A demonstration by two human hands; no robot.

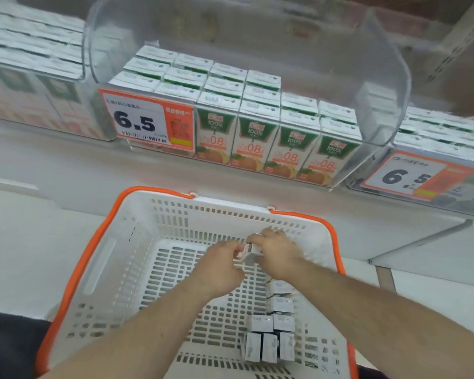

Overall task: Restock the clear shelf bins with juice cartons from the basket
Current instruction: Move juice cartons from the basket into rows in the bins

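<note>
A white basket with an orange rim (99, 242) sits below the shelf. Both hands are down inside it. My right hand (278, 253) is closed around a small juice carton (251, 250) lifted off the basket floor. My left hand (222, 266) pinches the same carton from its left side. Several more cartons (271, 335) stand upright in the basket's near right corner. Above, the clear shelf bin (381, 86) holds rows of green and white juice cartons (257, 132), with room left at its back.
An orange price tag reading 6.5 (145, 120) hangs on the bin's front left. Another clear bin with cartons (33, 50) stands to the left, and a third bin with a 6.5 tag (411, 176) to the right. The white shelf ledge (66, 165) runs below the bins.
</note>
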